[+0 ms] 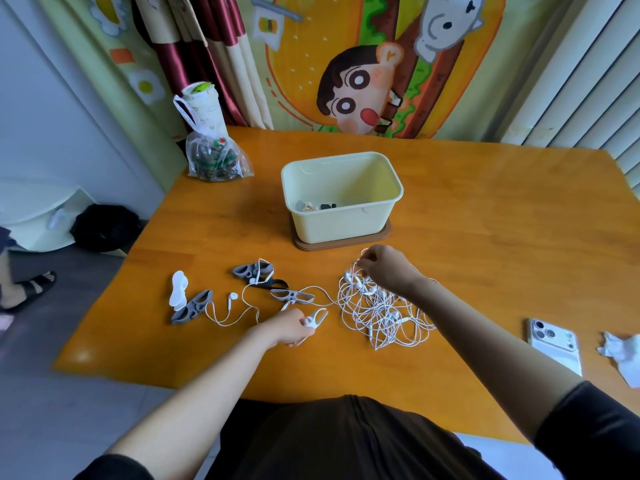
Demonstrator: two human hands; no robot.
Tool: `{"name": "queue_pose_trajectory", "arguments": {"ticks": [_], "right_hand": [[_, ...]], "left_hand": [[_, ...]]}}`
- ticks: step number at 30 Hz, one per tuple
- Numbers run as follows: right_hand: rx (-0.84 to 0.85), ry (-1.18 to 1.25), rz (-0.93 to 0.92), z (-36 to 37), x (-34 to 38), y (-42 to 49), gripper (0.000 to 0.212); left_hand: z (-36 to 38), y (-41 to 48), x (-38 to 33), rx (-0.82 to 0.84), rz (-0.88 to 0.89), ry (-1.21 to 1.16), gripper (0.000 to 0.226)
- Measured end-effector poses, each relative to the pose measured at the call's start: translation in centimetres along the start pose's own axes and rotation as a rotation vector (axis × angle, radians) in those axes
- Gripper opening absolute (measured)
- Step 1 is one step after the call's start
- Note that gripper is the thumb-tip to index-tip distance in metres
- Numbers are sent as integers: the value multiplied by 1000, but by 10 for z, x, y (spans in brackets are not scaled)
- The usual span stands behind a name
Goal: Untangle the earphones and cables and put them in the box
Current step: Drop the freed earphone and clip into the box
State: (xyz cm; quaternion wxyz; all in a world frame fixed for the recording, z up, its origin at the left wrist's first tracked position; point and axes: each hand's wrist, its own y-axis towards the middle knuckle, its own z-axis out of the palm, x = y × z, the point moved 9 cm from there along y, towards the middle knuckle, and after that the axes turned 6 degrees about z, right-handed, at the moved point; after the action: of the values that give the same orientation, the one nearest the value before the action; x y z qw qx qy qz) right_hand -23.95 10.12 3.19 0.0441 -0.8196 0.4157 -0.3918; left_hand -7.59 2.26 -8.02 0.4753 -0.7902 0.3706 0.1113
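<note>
Left hand (286, 328) grips a white clip (318, 318), right hand (388, 268) pinches the earphone tangle (378, 315) (grey clips (192, 308) beside) near the box (341, 227).

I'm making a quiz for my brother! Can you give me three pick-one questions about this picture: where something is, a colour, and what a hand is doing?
1. Where is the phone? A) in a drawer B) on the table, right of the cable tangle C) on a chair
2. What colour is the box? A) red B) pale yellow C) blue
3. What is the right hand doing? A) lying flat, empty B) holding the phone C) pinching the cable tangle
Answers: 1 B, it lies on the table's right side; 2 B, its walls are pale yellow; 3 C, its fingers pinch a white strand.
</note>
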Motion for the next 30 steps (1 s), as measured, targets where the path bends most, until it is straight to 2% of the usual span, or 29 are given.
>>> {"name": "queue_pose_trajectory", "arguments": {"ticks": [5,8,12,15,21,26,30], "right_hand": [[-71,51,-93,-10,26,0,22],[-143,58,-164,-17,38,-6,19],[-132,8,-180,-11,32,-14,17],[-130,3,-145,-8,19,-18,14],[-86,71,-123,0,13,-21,9],[-158,95,-145,-3,17,-25,16],[-169,89,-185,-5,21,-28,16]], "left_hand": [[-7,-7,-47,-32,91,-414,31],[-7,-16,-83,-20,184,-665,21],[-15,-23,-105,-84,246,-923,5],[-21,-24,-103,-128,246,-984,13],[-30,-25,-101,-184,255,-1000,13],[-32,-26,-99,-240,232,-963,19],[-29,-26,-105,-218,257,-959,29]]}}
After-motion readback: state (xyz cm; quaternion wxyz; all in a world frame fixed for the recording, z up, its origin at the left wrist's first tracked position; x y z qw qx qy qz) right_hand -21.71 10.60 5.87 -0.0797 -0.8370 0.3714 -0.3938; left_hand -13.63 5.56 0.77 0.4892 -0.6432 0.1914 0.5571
